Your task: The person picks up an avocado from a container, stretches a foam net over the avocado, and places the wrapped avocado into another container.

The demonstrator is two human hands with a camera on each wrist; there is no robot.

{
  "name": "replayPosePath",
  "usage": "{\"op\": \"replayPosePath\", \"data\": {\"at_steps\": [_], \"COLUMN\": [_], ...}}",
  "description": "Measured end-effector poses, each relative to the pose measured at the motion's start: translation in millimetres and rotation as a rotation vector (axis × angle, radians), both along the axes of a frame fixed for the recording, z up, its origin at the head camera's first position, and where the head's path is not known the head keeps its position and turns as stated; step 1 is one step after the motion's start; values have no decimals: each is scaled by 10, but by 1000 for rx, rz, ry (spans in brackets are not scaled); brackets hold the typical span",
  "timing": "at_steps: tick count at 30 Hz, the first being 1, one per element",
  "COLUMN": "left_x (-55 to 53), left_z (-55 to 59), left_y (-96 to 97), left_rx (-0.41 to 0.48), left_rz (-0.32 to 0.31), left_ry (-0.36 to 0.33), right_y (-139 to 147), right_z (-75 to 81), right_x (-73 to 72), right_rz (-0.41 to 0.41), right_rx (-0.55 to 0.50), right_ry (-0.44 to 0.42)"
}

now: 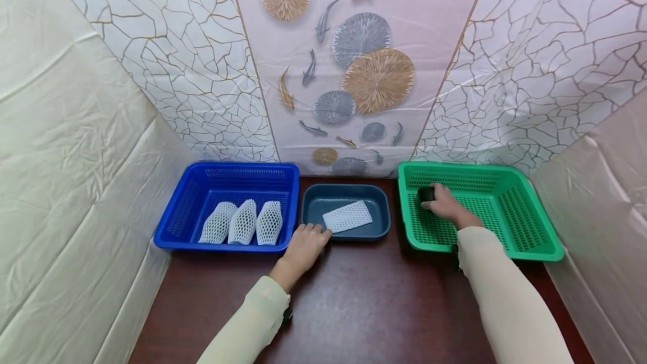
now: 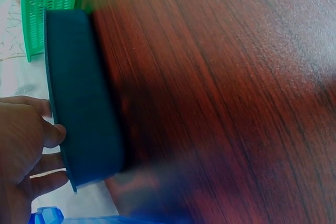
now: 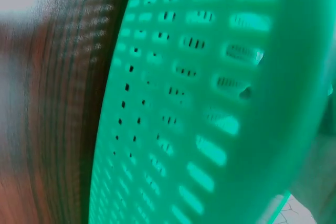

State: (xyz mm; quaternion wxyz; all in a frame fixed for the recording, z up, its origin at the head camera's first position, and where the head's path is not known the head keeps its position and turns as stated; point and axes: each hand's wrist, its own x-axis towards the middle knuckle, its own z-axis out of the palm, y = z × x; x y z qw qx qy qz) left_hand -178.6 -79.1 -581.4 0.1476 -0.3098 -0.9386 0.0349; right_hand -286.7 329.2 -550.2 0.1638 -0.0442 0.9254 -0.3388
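My left hand [image 1: 305, 246] is at the near left edge of a dark blue-grey tray [image 1: 346, 189]. In the left wrist view, the thumb lies on the tray's outer wall [image 2: 84, 93] and other fingers reach behind its rim, pinching it. A flat white foam net sleeve [image 1: 347, 216] lies inside the tray. Over the left part of a green basket [image 1: 505, 253], my right hand [image 1: 446, 205] grips a black rounded object [image 1: 426, 195]; its exact kind I cannot tell. The right wrist view is mostly filled by the basket's slotted side [image 3: 178, 93].
At the left stands a blue basket [image 1: 227, 248] holding white foam net sleeves [image 1: 269, 222] that bulge around their contents. All the containers stand along the back of a dark reddish wooden table [image 1: 359, 296]. Patterned cloth [image 1: 313, 145] hangs behind, with pale cloth walls at both sides.
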Motion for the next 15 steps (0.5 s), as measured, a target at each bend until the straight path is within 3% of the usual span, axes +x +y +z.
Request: {"op": "replayPosePath", "data": {"at_steps": [15], "left_x": [-8], "left_z": [11], "left_y": [4], "left_rx": [-1], "left_rz": [4], "left_ry": [-17], "right_y": [31], "right_z": [198], "right_x": [102], "right_rz": [17], "right_rx": [-37], "right_ry": [88]}}
